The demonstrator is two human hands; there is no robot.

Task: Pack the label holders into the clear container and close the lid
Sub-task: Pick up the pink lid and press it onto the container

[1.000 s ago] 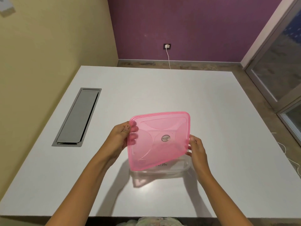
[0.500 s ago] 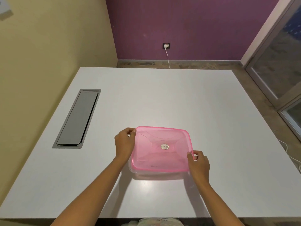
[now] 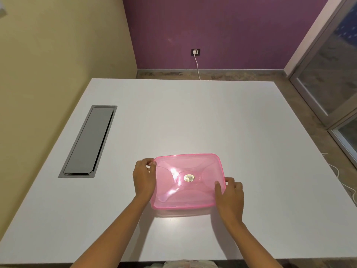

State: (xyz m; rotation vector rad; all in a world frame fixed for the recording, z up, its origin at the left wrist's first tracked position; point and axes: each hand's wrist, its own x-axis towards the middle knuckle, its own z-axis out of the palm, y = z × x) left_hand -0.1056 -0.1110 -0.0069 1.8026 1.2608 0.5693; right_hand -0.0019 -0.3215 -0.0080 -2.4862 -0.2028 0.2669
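While the pink lid (image 3: 188,180) is lying flat over the clear container (image 3: 179,211) on the white desk (image 3: 193,117), the left hand (image 3: 144,178) is pinching its far-left corner and the right hand (image 3: 230,194) is gripping its right edge.

A translucent pink lid (image 3: 188,180) sat flat over the clear container (image 3: 181,211), which showed only as a thin pale strip beneath the lid's 6 o'clock edge. A round silver sticker (image 3: 189,177) marked the lid's centre. The contents could not be seen.
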